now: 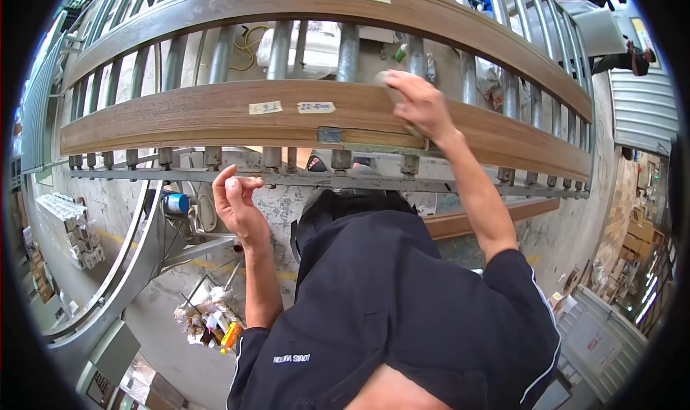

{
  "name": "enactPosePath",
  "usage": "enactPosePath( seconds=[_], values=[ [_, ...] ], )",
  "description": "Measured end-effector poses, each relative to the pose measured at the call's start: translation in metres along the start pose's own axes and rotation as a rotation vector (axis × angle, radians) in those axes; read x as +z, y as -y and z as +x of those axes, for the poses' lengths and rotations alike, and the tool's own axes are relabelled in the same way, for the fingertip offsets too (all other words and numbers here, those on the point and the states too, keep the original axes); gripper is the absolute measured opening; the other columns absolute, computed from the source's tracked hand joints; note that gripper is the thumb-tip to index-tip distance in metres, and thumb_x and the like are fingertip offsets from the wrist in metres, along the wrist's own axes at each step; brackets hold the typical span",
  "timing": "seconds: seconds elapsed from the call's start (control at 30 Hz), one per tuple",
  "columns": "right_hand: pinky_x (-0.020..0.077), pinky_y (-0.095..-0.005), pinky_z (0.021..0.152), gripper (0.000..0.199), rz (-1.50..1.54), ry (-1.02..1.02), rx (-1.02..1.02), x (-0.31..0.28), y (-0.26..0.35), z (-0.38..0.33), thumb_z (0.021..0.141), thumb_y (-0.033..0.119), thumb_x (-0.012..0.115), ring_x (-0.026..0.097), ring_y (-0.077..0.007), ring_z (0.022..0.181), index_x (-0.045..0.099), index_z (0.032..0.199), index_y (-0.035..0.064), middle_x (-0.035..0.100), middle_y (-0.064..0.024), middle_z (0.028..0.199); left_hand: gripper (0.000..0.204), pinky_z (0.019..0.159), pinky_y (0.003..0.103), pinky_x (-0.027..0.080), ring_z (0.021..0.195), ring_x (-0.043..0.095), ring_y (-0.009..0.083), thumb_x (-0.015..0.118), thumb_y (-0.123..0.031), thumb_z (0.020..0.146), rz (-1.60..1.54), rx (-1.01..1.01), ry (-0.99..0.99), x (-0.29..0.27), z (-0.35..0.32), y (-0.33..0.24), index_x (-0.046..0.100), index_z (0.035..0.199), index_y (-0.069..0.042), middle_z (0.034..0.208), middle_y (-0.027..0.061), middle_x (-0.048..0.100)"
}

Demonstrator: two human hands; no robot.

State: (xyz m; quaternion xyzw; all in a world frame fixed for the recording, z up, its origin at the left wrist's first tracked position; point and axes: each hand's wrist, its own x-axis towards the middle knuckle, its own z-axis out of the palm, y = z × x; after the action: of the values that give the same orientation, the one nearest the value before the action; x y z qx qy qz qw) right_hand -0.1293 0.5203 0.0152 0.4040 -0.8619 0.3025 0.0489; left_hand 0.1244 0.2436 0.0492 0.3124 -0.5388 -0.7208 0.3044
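Observation:
My right hand point(424, 112) is closed over the near brown wooden board point(215, 108), gripping a small pale pad-like piece point(392, 90) mostly covered by the fingers. Two paper labels point(317, 108) are stuck on this board. Along its front edge runs a lighter strip with a grey patch point(330, 135). My left hand point(241, 205) hovers by the front rail point(302, 181) of the roller conveyor, its fingers loosely bent and apart, with nothing visible in them. Whether it touches the rail I cannot tell.
Metal rollers point(348, 54) carry the near board and a second brown board point(287, 6) farther off. Another brown length point(496, 218) lies lower at the right. A curved metal frame point(136, 266) stands at left, near a litter pile point(208, 316). A person point(625, 59) is at far right.

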Motion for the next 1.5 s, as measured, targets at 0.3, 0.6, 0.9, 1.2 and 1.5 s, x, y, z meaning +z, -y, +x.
enactPosePath(
  seconds=[0.3,0.6,0.9,1.2,1.5],
  values=[
    [0.0483,-0.0430,0.083,0.018,-0.673,-0.067,0.052,-0.122,-0.125,-0.106,0.082,0.020,0.058,0.055,-0.0270,0.093,0.063,0.094,0.0067,0.059,-0.0093,0.091,0.021,0.071,0.027,0.051,0.070,0.060,0.0130,0.047,-0.013,0.101,0.243,-0.058,-0.377,-0.036,-0.035,0.012,0.057,0.115,-0.002,0.074,0.0047,0.061],
    [0.0511,-0.0419,0.070,0.016,-0.051,-0.080,0.052,-0.014,-0.037,0.015,0.089,0.025,0.064,0.061,-0.0295,0.079,0.059,0.090,0.0098,0.057,-0.0081,0.079,0.021,0.074,0.028,0.053,0.074,0.062,0.0149,0.047,-0.010,0.100,0.249,0.063,-0.180,0.009,-0.043,0.017,0.056,0.117,-0.002,0.082,0.0070,0.063],
    [0.0506,-0.0363,0.066,0.012,-0.187,-0.091,0.389,-0.088,-0.103,-0.058,0.092,0.018,0.062,0.061,-0.0273,0.075,0.062,0.095,0.0067,0.061,-0.0094,0.088,0.028,0.073,0.028,0.053,0.079,0.063,0.0147,0.053,-0.020,0.101,0.289,-0.109,-0.508,-0.053,-0.037,0.007,0.056,0.122,-0.003,0.088,0.0056,0.066],
    [0.0479,-0.0291,0.066,0.015,-0.003,0.103,0.262,-0.115,-0.110,-0.064,0.091,0.005,0.061,0.057,-0.0159,0.071,0.064,0.105,0.0005,0.062,-0.0090,0.089,0.037,0.081,0.032,0.049,0.094,0.060,0.0154,0.054,-0.033,0.098,0.584,0.067,-0.388,-0.153,0.119,-0.024,0.059,0.118,-0.003,0.102,0.0068,0.064],
    [0.0510,-0.0369,0.065,0.018,-0.064,0.185,0.411,-0.030,-0.044,0.023,0.085,0.023,0.067,0.063,-0.0301,0.071,0.066,0.086,0.0050,0.064,-0.0132,0.078,0.056,0.116,0.059,0.018,0.139,0.022,0.0569,0.035,-0.055,0.101,1.516,0.708,-0.301,-0.225,0.308,0.022,0.046,0.144,-0.021,0.158,0.0155,0.029]
  ],
)
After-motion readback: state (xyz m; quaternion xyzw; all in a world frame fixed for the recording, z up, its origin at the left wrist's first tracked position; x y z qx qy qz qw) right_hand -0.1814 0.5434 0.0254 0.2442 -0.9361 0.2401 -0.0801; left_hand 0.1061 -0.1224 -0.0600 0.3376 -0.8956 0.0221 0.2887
